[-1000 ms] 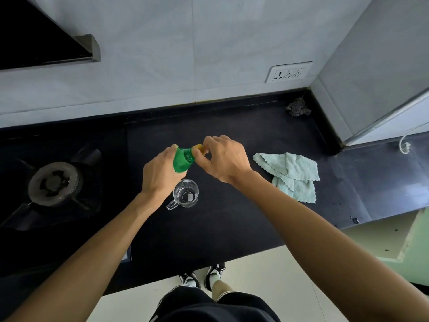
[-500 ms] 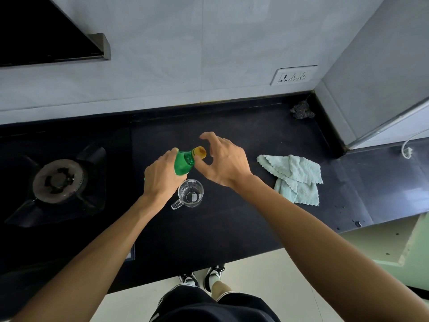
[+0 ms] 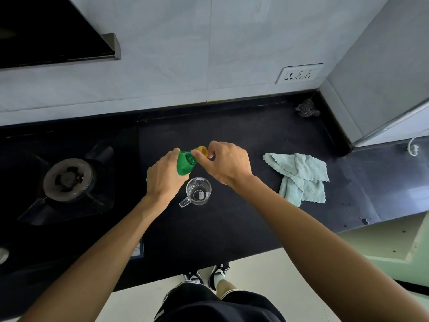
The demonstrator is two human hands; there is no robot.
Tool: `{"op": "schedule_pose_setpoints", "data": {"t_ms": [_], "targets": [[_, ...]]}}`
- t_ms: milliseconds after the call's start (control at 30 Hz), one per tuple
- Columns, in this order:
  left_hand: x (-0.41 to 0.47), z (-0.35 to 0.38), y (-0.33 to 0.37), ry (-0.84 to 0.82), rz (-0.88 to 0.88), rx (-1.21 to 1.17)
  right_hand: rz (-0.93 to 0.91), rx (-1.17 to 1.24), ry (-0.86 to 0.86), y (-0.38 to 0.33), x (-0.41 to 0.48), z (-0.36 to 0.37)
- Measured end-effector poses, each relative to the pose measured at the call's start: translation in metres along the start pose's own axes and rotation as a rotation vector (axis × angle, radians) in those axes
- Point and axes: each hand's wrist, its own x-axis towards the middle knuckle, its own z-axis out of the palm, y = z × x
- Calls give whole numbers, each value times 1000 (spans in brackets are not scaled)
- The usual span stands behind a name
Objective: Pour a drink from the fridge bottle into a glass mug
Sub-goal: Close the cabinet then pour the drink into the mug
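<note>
one green bottle [image 3: 184, 162], one yellow cap [image 3: 202, 151], one glass mug [image 3: 198, 191], two hands. the mug stands upright on the black countertop [image 3: 232, 217]. it is a clear, round, empty-looking cup with faceted walls, and its loop handle points left and toward the person. just beyond the mug, the bottle is held tilted above the counter, its neck leaning away and to the right. it is smooth, translucent green plastic that narrows to the neck. the left hand [image 3: 163, 175] wraps the bottle's body with curled fingers and hides most of it. the right hand [image 3: 228, 165], beyond and right of the mug, pinches the small round cap between thumb and bent fingers at the bottle's mouth. whether the cap is threaded on or free cannot be told.

around them are one cloth, one burner, one scrubber and one socket plate. well to the right of the mug lies the pale mint cloth [image 3: 301, 175], soft and nubbly, crumpled, with scalloped edges. well to the left of the mug sits the gas burner [image 3: 68, 178], a round dull metal ring on dark pan supports. far beyond the mug and to its right, a dark wiry scrubber [image 3: 307, 108] lies in the counter's corner. the white rectangular socket plate [image 3: 299, 74] is on the grey wall above it.
</note>
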Motion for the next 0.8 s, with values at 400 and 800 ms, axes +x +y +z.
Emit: {"op": "schedule_pose_setpoints", "data": {"t_ms": [400, 800], "targets": [[-14, -8, -20, -20, 24, 17, -83, 105, 111, -8, -19, 1], [-46, -25, -32, -63, 8, 167, 55, 127, 13, 20, -33, 9]]}}
